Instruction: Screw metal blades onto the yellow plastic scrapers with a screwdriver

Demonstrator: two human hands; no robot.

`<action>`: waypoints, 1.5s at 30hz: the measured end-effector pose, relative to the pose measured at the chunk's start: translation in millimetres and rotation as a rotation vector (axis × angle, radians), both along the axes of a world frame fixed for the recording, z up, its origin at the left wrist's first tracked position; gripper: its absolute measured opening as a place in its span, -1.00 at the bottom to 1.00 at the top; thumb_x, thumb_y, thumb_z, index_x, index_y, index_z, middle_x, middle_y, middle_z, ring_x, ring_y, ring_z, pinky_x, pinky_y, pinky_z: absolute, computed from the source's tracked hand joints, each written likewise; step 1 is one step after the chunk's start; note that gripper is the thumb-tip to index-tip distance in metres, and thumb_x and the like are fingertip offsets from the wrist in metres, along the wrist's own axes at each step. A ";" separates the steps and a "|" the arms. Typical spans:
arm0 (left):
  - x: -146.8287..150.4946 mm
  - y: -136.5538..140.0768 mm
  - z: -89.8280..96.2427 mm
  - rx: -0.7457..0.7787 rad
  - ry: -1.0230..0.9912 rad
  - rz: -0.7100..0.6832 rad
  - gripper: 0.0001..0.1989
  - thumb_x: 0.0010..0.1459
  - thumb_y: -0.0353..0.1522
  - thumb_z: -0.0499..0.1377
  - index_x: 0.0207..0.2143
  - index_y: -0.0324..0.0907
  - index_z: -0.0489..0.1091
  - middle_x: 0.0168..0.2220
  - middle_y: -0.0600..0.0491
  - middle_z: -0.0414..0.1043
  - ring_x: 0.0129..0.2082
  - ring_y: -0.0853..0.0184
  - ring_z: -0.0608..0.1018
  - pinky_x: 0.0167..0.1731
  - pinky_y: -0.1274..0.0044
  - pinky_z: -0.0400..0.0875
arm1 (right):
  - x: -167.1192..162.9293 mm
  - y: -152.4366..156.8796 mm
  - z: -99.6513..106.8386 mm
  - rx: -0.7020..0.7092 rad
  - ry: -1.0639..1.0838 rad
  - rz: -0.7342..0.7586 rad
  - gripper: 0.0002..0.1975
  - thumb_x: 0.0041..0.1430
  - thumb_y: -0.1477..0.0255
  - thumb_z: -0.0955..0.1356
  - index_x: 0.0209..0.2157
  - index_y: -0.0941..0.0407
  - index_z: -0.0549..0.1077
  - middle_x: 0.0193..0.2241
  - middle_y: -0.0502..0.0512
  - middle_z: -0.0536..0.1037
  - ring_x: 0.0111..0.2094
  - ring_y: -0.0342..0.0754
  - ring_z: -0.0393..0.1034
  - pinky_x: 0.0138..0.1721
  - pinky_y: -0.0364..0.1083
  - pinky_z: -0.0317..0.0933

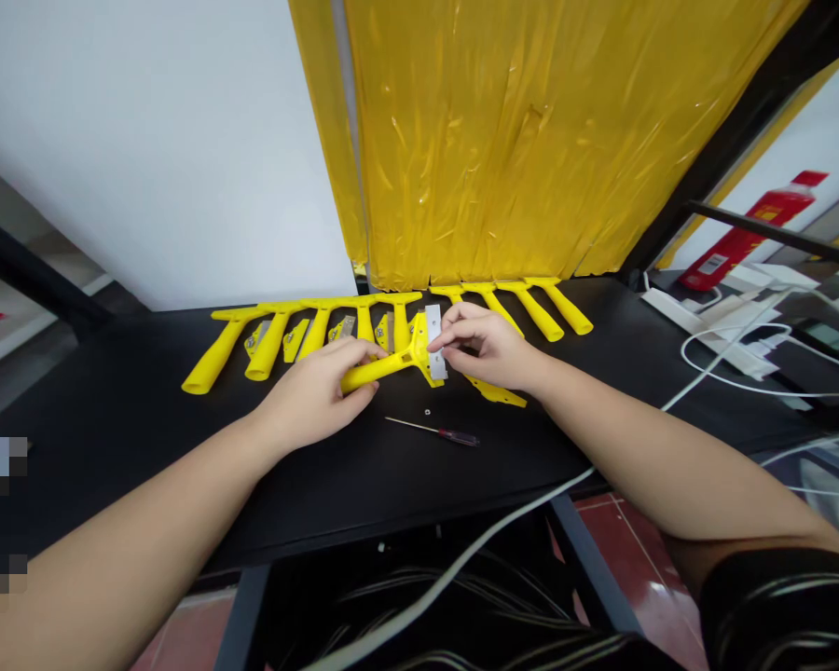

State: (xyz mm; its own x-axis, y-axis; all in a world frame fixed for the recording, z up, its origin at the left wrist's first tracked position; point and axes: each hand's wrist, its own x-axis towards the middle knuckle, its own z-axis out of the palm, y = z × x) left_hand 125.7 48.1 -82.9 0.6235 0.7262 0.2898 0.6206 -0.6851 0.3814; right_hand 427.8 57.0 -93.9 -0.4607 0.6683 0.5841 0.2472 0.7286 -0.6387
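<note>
Person's left hand (328,384) wrapped round yellow plastic T-shaped handle (384,367); right hand (488,345) at flat silver metal blade (436,354).
Handle between hands, blade across its head. Right fingers half curled, tips on blade; can't tell if pinching. Dark-handled, thin-shafted screwdriver (456,436) and small silvery nut (427,412) nearer the body, between hands. More yellow plastic handles (314,334) beyond both hands.

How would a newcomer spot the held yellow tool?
Find the black table, then the yellow handles along its back. In front of them, the left hand grips the yellow tool; only this one is held, right hand at its metal plate.
</note>
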 end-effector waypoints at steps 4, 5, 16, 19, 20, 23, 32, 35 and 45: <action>0.3 -0.2 -0.3 0.021 0.001 -0.001 -0.71 0.31 -0.29 0.22 0.07 -0.07 0.45 0.02 0.00 0.55 -0.07 0.16 0.60 -0.01 0.29 0.50 | -3.5 -0.4 -3.6 -0.146 0.085 0.011 -0.93 0.24 0.41 0.49 -0.28 0.12 0.64 -0.23 0.08 0.45 -0.31 -0.14 0.42 -0.30 -0.09 0.43; 0.3 -0.2 -0.3 0.023 0.001 0.001 -0.71 0.31 -0.29 0.21 0.07 -0.07 0.45 0.03 0.00 0.55 -0.06 0.16 0.60 -0.01 0.29 0.50 | -4.2 -0.9 -3.7 -0.178 0.097 0.009 -0.92 0.22 0.40 0.51 -0.30 0.13 0.63 -0.23 0.07 0.45 -0.32 -0.15 0.43 -0.30 -0.10 0.44; 2.1 -8.4 4.1 0.109 0.051 -0.004 -0.67 0.37 -0.27 0.16 0.13 -0.09 0.47 0.02 -0.04 0.53 -0.10 0.18 0.61 -0.11 0.33 0.53 | -10.4 -0.2 -1.3 -0.737 0.272 -0.019 -0.54 0.00 0.40 0.61 -0.27 0.06 0.29 -0.43 -0.11 0.54 -0.49 -0.16 0.49 -0.48 -0.16 0.44; 2.2 -9.3 4.7 0.155 0.063 -0.015 -0.67 0.39 -0.27 0.14 0.13 -0.10 0.49 0.02 -0.06 0.53 -0.07 0.17 0.61 -0.10 0.34 0.54 | -10.0 1.5 -0.4 -0.813 0.247 0.020 -0.63 0.06 0.31 0.61 -0.26 0.12 0.43 -0.40 0.01 0.63 -0.41 -0.12 0.57 -0.39 -0.13 0.53; 2.1 -9.4 5.0 0.166 0.070 -0.021 -0.68 0.39 -0.27 0.14 0.13 -0.10 0.49 0.02 -0.05 0.53 -0.06 0.17 0.61 -0.10 0.34 0.54 | -9.8 1.7 0.1 -0.832 0.227 0.034 -0.66 0.08 0.28 0.60 -0.28 0.14 0.47 -0.40 0.04 0.65 -0.40 -0.11 0.58 -0.36 -0.13 0.54; 2.2 -10.2 6.1 0.193 0.114 -0.033 -0.67 0.40 -0.29 0.12 0.16 -0.09 0.47 0.04 -0.04 0.53 -0.08 0.19 0.62 -0.13 0.36 0.55 | -9.9 0.7 2.2 -0.852 0.207 0.048 -0.68 0.09 0.28 0.61 -0.34 0.17 0.51 -0.43 0.06 0.67 -0.42 -0.13 0.59 -0.35 -0.14 0.55; 9.2 -17.9 4.0 0.338 0.293 -0.146 -0.50 0.49 -0.33 0.04 0.41 0.12 0.26 -0.03 0.06 0.54 -0.29 0.33 0.60 -0.38 0.51 0.47 | -24.2 -12.6 1.4 -0.927 0.250 0.105 -0.67 0.08 0.37 0.62 -0.31 0.14 0.45 -0.46 -0.04 0.63 -0.48 -0.17 0.57 -0.44 -0.19 0.53; 9.6 -17.7 0.2 0.376 0.333 -0.180 -0.52 0.50 -0.34 0.02 0.40 0.15 0.28 -0.09 0.08 0.54 -0.36 0.37 0.58 -0.42 0.53 0.43 | -27.7 -17.2 1.9 -0.991 0.285 0.116 -0.55 0.04 0.39 0.64 -0.28 0.08 0.32 -0.48 -0.10 0.61 -0.51 -0.15 0.57 -0.47 -0.18 0.54; 10.4 -19.6 4.0 0.384 0.325 -0.227 -0.49 0.50 -0.39 0.02 0.39 0.19 0.30 -0.11 0.11 0.54 -0.36 0.40 0.56 -0.39 0.55 0.45 | -26.4 -18.9 11.3 -1.070 0.253 0.107 -0.77 0.37 0.32 0.46 -0.23 0.08 0.35 -0.48 -0.02 0.64 -0.52 -0.12 0.58 -0.47 -0.17 0.55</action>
State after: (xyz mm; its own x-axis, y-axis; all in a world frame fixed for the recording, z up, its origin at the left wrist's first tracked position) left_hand 136.0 28.5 -78.9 0.8538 0.4428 0.2736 0.4849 -0.8677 -0.1089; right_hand 401.4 38.1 -82.6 -0.4952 0.8485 -0.1865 -0.0108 -0.2206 -0.9753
